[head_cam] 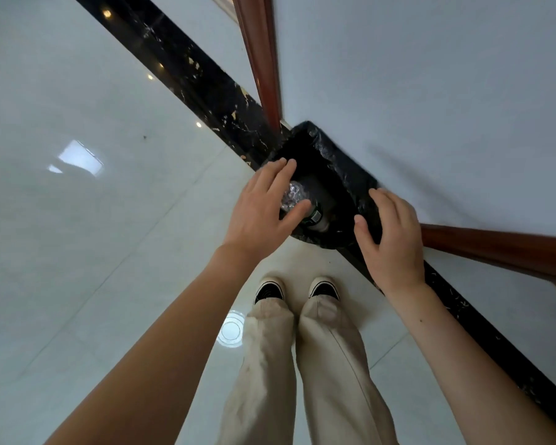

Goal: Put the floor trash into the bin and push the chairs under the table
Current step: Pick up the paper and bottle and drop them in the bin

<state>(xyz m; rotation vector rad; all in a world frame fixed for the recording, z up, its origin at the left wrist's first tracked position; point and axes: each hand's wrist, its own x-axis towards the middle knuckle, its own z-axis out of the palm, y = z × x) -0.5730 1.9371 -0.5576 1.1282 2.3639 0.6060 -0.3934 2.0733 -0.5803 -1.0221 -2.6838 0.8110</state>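
1. The bin stands on the floor in a corner, pushed against the white wall where two runs of reddish wooden trim meet.
2. It is lined with a black plastic bag whose crinkled, glossy edge folds over the rim. The inside is dark.
3. Trash already lies in the bin: a crumpled ball of shiny silver foil and, just beside it, a bottle with a green label, lying tilted.
4. The left hand hovers over the bin's left side, partly covering the foil. Its grip is apart, with fingers spread and nearly straight, holding nothing.
5. The right hand lies at the bin's right rim with the thumb over the bag's edge. Its grip is also apart, the fingers relaxed; whether it presses on the rim cannot be told.
6. A black marble strip runs along the floor past the bin.
7. The person's shoes, black with pale toe caps, stand just in front of the bin, below beige trousers.
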